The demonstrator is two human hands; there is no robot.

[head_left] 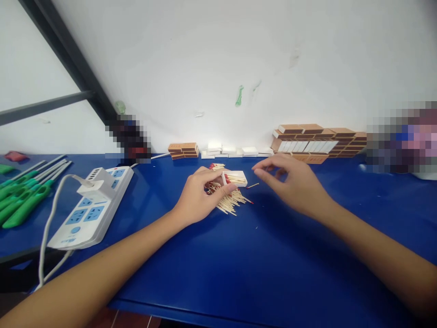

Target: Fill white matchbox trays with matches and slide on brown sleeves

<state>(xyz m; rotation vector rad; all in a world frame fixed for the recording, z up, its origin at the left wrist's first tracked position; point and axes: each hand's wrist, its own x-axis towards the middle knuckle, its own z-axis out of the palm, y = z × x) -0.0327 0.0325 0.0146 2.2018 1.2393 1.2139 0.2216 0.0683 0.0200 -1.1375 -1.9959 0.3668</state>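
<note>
My left hand (201,193) grips a white matchbox tray (241,181) between thumb and fingers, its open side up and red-tipped matches (234,178) lying in it. Beneath that hand, a loose heap of matches (230,202) spreads over the blue table, partly hidden by my fingers and the tray. A single match (252,185) lies just right of the tray. My right hand (290,182) hovers to the right, apart from the tray, with thumb and index fingertips drawn close together and nothing visible between them.
White trays (228,151) line the wall, between a small stack of brown matchboxes (183,150) and a bigger stack (314,132) at right. On the left are a white power strip (92,218) with a cable and several green-handled tools (29,200). The table (239,273) is blue.
</note>
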